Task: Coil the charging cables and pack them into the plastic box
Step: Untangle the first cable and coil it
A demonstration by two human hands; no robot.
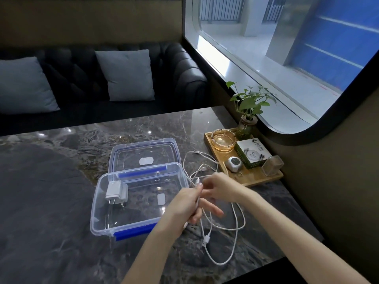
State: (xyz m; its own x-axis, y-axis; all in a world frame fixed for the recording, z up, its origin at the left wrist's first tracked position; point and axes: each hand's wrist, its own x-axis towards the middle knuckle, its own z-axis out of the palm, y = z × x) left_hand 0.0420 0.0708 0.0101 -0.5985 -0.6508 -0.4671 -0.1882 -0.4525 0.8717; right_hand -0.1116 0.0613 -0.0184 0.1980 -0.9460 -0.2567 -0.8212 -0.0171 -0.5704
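White charging cables (pixel 238 219) lie in loose loops on the dark marble table (pixel 51 191), to the right of an open clear plastic box (pixel 102 203) with blue clips. Two white charger plugs (pixel 116 191) rest in the box's far left corner. My left hand (pixel 189 203) grips strands of cable beside the box's right wall. Just above it, my right hand (pixel 220 186) pinches the same cable near its end. More cable loops (pixel 196 160) trail off toward the tray.
The box's lid (pixel 144 155) lies flat behind the box. A wooden tray (pixel 260 178) at the right holds a glass ashtray (pixel 223 140), a small potted plant (pixel 246 124), a card box and a clear holder. A black sofa stands beyond the table.
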